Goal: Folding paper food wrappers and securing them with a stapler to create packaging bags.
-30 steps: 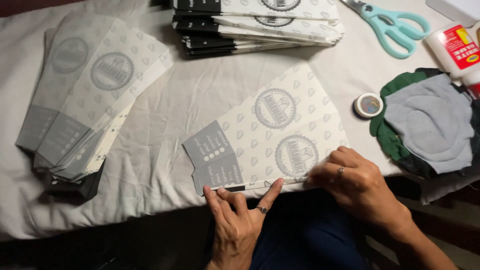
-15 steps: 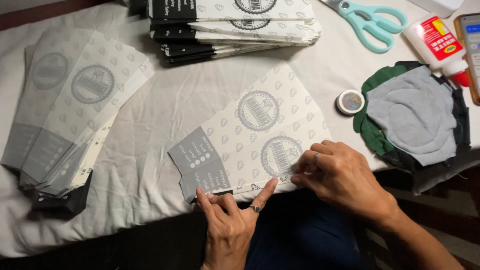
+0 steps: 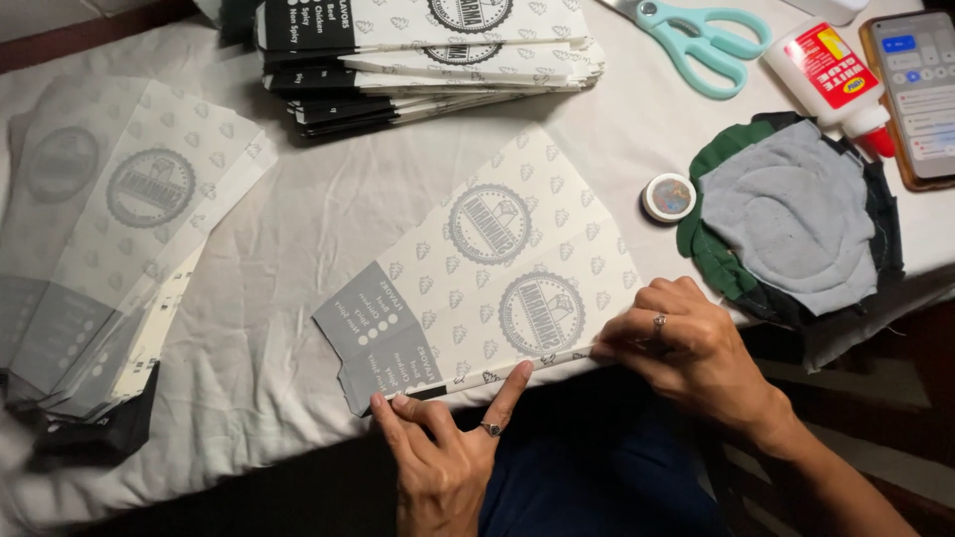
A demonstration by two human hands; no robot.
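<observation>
Slid a bit leftward since before: flat white printed paper pouch (image 3: 477,288), both hands pressing its near edge on white-clothed counter (image 3: 298,229), left (image 3: 448,447) and right (image 3: 686,343) fingers flat, gripping nothing.

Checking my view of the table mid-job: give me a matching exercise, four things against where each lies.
Things:
1 scissors
2 glue bottle
3 round tape roll
4 flat paper pouch

Places:
A under both hands at the near edge
B beside the phone
C far edge, left of the glue
D just left of the cloth pile

Pairs: 1-C, 2-B, 3-D, 4-A
</observation>
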